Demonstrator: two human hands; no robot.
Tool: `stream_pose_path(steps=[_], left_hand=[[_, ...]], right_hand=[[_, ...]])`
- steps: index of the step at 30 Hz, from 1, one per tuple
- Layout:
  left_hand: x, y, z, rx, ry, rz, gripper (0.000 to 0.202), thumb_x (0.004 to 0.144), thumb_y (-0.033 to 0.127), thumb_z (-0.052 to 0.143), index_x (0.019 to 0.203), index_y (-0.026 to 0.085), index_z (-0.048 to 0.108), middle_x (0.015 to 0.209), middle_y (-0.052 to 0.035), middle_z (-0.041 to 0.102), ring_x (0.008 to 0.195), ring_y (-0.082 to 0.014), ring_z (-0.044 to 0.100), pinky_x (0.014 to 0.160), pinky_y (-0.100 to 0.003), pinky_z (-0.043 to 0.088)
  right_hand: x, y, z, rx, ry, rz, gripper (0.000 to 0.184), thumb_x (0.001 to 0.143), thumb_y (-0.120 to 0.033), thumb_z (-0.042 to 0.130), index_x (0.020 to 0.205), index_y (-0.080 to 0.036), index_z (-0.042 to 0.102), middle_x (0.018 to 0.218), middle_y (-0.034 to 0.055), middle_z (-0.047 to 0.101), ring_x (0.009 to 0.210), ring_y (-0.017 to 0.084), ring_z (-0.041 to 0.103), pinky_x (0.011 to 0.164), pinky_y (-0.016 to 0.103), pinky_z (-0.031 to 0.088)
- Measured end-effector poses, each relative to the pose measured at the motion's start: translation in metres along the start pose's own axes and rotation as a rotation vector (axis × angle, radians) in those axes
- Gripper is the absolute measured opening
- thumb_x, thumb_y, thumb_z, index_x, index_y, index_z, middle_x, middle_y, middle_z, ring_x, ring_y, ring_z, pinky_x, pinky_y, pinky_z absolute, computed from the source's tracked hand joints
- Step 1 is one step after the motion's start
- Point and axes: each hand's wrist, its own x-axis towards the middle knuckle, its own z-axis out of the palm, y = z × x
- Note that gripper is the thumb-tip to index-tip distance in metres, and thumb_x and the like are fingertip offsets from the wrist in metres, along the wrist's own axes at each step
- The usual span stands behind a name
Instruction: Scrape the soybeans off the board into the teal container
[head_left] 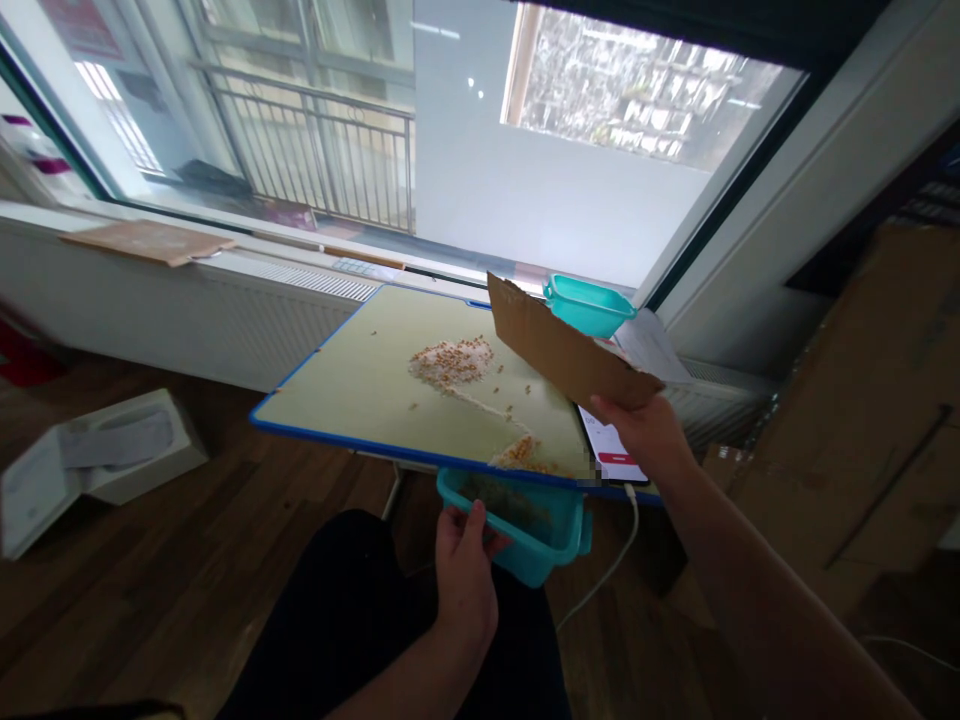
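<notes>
My right hand (646,432) grips one end of a flat piece of brown cardboard (559,345), tilted above the right side of the table (337,390). With my left hand (466,545) I hold the near rim of a teal plastic basket (551,540) under the table's front edge, thumb over the rim. Dark, loose material lies in the basket, too dim to name. On the tabletop is a pile of white grains mixed with orange-brown bits (454,360). A thin trail runs from it to a smaller orange-brown heap (517,453) at the front edge, above the basket.
A second teal basket (591,305) stands at the table's back right. A tablet or phone (619,455) lies at the right edge with a white cable (634,520) hanging down. An open white box (142,450) is on the floor at left; large cardboard boxes (847,430) stand at right.
</notes>
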Motion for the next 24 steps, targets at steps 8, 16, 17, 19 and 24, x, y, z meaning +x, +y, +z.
stream_pose_path(steps=[8,16,17,19,24], left_hand=[[-0.002,-0.004,-0.002,-0.002,-0.033,-0.026,0.027,0.066,0.034,0.071,0.078,0.017,0.053,0.068,0.0022,0.053,0.057,-0.0092,0.052,0.050,-0.021,0.047],[-0.004,-0.001,0.004,0.006,-0.058,-0.053,0.030,0.066,0.035,0.071,0.077,0.017,0.050,0.068,0.0030,0.052,0.058,-0.0095,0.052,0.050,-0.022,0.046],[-0.004,-0.002,0.004,0.001,-0.063,-0.051,0.030,0.066,0.035,0.071,0.076,0.018,0.050,0.068,0.0033,0.051,0.057,-0.0094,0.051,0.050,-0.022,0.046],[-0.002,-0.004,0.004,-0.010,-0.067,-0.045,0.030,0.066,0.035,0.071,0.075,0.018,0.049,0.067,0.0038,0.050,0.057,-0.0091,0.051,0.050,-0.022,0.046],[0.002,-0.006,0.001,-0.023,-0.046,-0.039,0.029,0.065,0.034,0.072,0.077,0.018,0.051,0.067,0.0035,0.051,0.057,-0.0083,0.050,0.050,-0.020,0.045]], right_hand=[[-0.097,-0.043,-0.006,-0.505,0.295,0.083,0.035,0.078,-0.045,0.051,0.089,-0.017,0.070,0.085,0.0113,0.070,0.087,0.027,0.065,0.069,0.034,0.050],[-0.154,-0.052,0.019,-0.733,0.354,0.176,0.043,0.084,-0.048,0.041,0.076,-0.017,0.069,0.070,0.0139,0.069,0.065,0.029,0.066,0.055,0.036,0.048],[-0.154,-0.052,0.022,-0.727,0.345,0.181,0.043,0.084,-0.048,0.040,0.077,-0.016,0.069,0.069,0.0141,0.069,0.064,0.029,0.066,0.054,0.035,0.048],[-0.153,-0.053,0.027,-0.691,0.318,0.185,0.044,0.084,-0.048,0.040,0.077,-0.016,0.069,0.068,0.0143,0.069,0.065,0.029,0.066,0.054,0.034,0.048],[-0.155,-0.059,0.035,-0.670,0.269,0.173,0.043,0.085,-0.047,0.039,0.074,-0.017,0.069,0.068,0.0131,0.069,0.062,0.028,0.066,0.052,0.033,0.047]])
